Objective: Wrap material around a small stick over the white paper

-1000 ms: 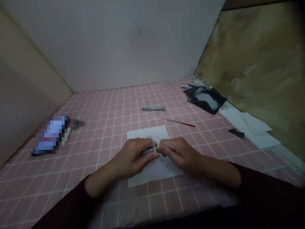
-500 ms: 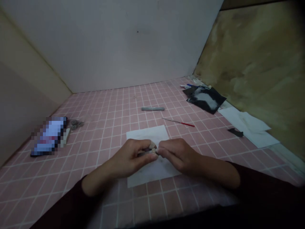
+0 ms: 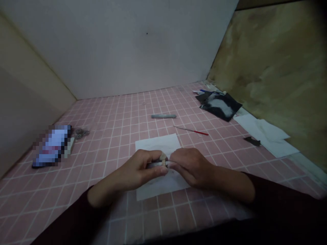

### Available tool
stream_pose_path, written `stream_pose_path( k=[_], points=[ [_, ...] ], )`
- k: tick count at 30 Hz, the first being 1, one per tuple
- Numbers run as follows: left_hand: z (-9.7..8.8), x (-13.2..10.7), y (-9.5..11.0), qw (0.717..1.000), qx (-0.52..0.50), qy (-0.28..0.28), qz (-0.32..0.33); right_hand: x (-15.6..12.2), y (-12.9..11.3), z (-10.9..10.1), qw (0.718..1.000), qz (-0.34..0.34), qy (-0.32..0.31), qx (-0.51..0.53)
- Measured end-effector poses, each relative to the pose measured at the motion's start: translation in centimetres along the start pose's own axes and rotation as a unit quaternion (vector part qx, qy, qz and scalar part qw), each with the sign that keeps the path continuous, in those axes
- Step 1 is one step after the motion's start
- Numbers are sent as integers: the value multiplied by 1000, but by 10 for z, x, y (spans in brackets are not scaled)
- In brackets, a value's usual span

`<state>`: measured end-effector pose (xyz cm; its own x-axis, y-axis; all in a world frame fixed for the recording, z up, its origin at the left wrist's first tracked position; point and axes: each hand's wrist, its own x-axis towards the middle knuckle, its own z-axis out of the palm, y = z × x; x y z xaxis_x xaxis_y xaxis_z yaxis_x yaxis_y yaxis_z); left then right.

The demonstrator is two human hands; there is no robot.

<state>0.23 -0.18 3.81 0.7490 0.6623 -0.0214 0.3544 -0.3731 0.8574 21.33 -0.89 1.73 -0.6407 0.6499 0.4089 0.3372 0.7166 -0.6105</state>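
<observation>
Over paper [image 3: 163,187], curled left hand [image 3: 135,170] meets curled right hand [image 3: 191,166].

The left hand [image 3: 138,168] grips a short grey rod [image 3: 155,164] with a tan lump [image 3: 162,157] at its end, and the right hand [image 3: 192,166] closes against that end, both above a white paper sheet [image 3: 153,144] on pink tile [image 3: 112,115]. From the hands, a longer grey stick [image 3: 163,116] lies at twelve o'clock, a red-handled needle [image 3: 194,131] at one, a black packet [image 3: 219,106] between one and two, and a pixelated object [image 3: 52,146] at nine.
</observation>
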Motion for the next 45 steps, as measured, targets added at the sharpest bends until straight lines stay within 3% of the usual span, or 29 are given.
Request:
stream_pose_path(
  k=[2,3,5,7,9,12,15,17,19,22,24,26,31,37,40,42,43,45],
  points=[
    [-1,0,1,997,-73,-28,-4,-1,-3,-1,996,-63,22,-51],
    [0,0,1,998,-57,-12,2,0,-3,-1,998,-49,26,-42],
    [5,0,-1,995,60,66,32,2,-3,-3,999,44,-2,31],
    [10,1,-3,966,195,148,78,5,-2,-5,982,141,-47,118],
    [12,2,-3,959,214,164,82,6,-1,-7,973,171,-55,143],
    [8,2,-1,991,62,112,23,3,0,-7,993,101,-10,61],
    [3,2,1,995,-70,74,-9,-1,1,-3,998,-16,23,-61],
    [2,1,1,995,-83,60,-13,-3,1,-2,991,-58,31,-115],
    [3,0,0,998,-37,58,-9,-3,1,-1,991,-57,25,-121],
    [7,-2,-1,986,126,101,45,1,1,-3,998,59,-23,5],
    [10,-2,-3,959,236,129,95,4,2,-5,973,158,-93,139],
    [11,-1,-5,945,279,135,107,5,3,-5,949,210,-121,201],
    [8,1,-6,978,182,97,11,2,4,-1,977,178,-62,97],
    [3,0,3,994,-33,102,4,-3,-2,-1,988,120,-81,51],
    [-3,-2,6,986,-158,30,-34,-6,-4,3,998,-25,-24,-52],
    [-5,-4,5,981,-189,4,-44,-8,-4,5,994,-72,9,-79],
    [-4,-4,4,985,-167,10,-36,-8,-3,7,996,-54,13,-64],
    [1,-5,2,998,-36,55,-1,-6,1,8,998,62,-14,28]
  ],
)
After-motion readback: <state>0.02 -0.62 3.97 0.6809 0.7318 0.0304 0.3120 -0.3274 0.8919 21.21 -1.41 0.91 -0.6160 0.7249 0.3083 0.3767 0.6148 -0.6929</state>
